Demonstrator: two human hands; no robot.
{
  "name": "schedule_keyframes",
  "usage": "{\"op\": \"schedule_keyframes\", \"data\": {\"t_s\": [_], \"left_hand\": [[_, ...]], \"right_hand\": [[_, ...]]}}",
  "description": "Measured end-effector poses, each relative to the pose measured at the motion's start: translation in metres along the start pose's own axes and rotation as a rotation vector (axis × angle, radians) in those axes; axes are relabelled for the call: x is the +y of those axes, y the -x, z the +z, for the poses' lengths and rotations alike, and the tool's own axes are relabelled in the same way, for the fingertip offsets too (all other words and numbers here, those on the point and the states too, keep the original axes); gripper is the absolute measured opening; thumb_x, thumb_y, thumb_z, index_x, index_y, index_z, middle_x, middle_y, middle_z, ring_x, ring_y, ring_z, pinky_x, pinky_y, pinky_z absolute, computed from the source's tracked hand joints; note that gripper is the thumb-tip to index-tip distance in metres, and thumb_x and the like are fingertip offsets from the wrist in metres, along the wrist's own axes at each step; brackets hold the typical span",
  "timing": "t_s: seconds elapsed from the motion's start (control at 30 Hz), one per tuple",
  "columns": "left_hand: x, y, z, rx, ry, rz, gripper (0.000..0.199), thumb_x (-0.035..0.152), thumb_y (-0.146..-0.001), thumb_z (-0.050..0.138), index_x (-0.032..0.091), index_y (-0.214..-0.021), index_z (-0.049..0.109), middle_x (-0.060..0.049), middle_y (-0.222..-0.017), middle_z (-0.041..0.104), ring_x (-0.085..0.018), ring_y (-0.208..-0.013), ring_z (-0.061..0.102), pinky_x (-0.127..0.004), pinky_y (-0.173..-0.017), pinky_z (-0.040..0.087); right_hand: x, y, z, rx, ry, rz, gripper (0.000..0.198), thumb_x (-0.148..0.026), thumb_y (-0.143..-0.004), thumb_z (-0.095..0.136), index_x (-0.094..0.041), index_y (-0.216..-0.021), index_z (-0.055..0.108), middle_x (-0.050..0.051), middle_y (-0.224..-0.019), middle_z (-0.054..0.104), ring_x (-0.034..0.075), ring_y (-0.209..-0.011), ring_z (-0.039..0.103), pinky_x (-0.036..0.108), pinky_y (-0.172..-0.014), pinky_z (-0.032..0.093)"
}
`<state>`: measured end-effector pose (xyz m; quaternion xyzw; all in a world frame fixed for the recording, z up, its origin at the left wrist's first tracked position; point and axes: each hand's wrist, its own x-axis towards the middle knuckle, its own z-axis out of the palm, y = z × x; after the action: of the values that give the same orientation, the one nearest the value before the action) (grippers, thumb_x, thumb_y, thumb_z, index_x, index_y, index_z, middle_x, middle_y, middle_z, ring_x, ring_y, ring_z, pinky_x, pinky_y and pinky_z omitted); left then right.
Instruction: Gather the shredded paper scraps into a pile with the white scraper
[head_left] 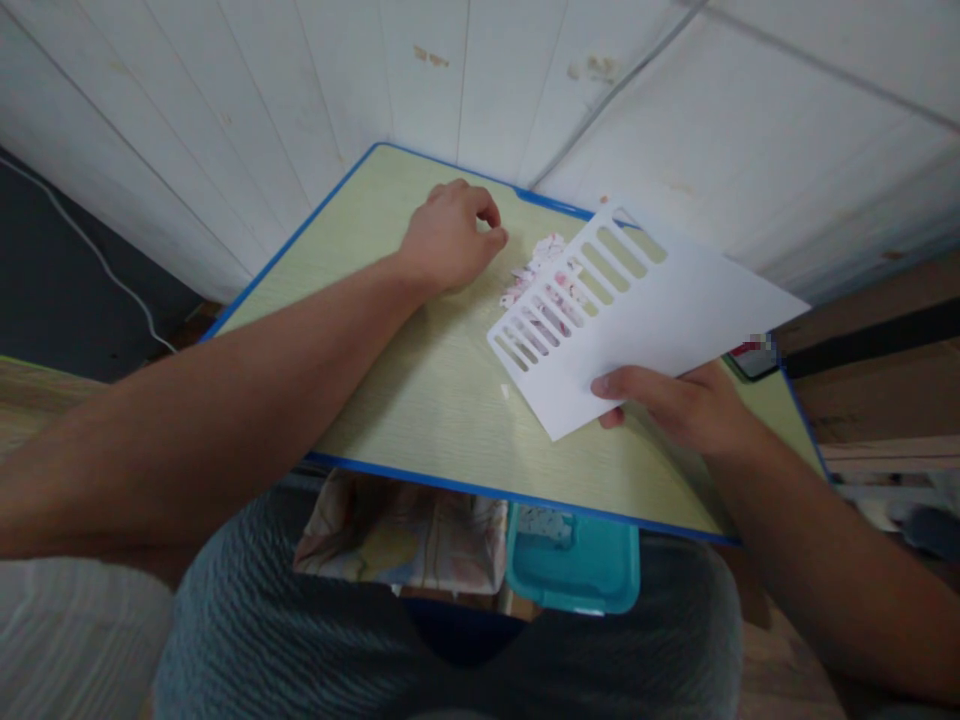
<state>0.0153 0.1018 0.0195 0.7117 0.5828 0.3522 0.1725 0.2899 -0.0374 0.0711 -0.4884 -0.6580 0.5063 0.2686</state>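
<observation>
1. The white sheet (667,310) is flat and thin, with straight sides and pointy corners. It has a row of long holes with round ends near one side. The holes get smaller toward the near end.
2. It is held up at a slant over the table (420,400), by its near side.
3. The little scraps (549,250) are white with pink and dark marks. They lie in a messy heap on the table, partly behind the sheet, and some show through its holes.

White slotted sheet (652,310) — right grip (679,402) pinching its near edge.
</observation>
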Motion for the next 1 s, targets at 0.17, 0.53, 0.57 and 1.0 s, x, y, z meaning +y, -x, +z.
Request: {"op": "schedule_keyframes", "data": {"t_s": [0.17, 0.53, 0.57, 1.0], "left_hand": [[0.003, 0.002, -0.001, -0.009, 0.004, -0.011, 0.036, 0.054, -0.079, 0.066, 0.044, -0.109, 0.083, -0.005, -0.124, 0.081, -0.042, -0.143, 0.056, -0.060, -0.125, 0.043], [0.001, 0.000, 0.002, 0.024, -0.092, 0.004, 0.013, 0.044, -0.090, 0.067, 0.038, -0.095, 0.077, -0.007, -0.131, 0.079, -0.037, -0.135, 0.064, -0.056, -0.123, 0.049], [0.001, 0.000, 0.002, 0.025, -0.090, 0.005, 0.014, 0.044, -0.089, 0.067, 0.038, -0.095, 0.077, -0.007, -0.131, 0.079, -0.037, -0.135, 0.064, -0.057, -0.123, 0.049], [0.007, 0.003, 0.000, 0.003, 0.010, -0.022, 0.034, 0.052, -0.079, 0.069, 0.045, -0.109, 0.084, -0.004, -0.128, 0.081, -0.041, -0.145, 0.058, -0.060, -0.126, 0.043]], "right_hand": [[0.001, 0.005, 0.008, -0.071, 0.017, 0.012, 0.023, -0.034, -0.081, 0.088, -0.025, -0.063, 0.076, 0.004, -0.062, 0.076, 0.023, -0.057, 0.072, 0.035, -0.054, 0.063], [-0.002, 0.011, 0.023, -0.199, -0.019, -0.051, 0.033, -0.042, -0.095, 0.088, -0.024, -0.069, 0.079, 0.005, -0.067, 0.079, 0.023, -0.062, 0.075, 0.036, -0.065, 0.067], [-0.001, 0.010, 0.021, -0.166, -0.046, -0.048, 0.031, -0.042, -0.093, 0.088, -0.025, -0.069, 0.079, 0.005, -0.066, 0.078, 0.024, -0.060, 0.074, 0.036, -0.063, 0.066], [0.004, 0.003, 0.001, 0.086, -0.115, 0.000, 0.016, -0.026, -0.067, 0.086, -0.024, -0.059, 0.072, 0.002, -0.053, 0.069, 0.020, -0.041, 0.059, 0.032, -0.037, 0.049]]}}
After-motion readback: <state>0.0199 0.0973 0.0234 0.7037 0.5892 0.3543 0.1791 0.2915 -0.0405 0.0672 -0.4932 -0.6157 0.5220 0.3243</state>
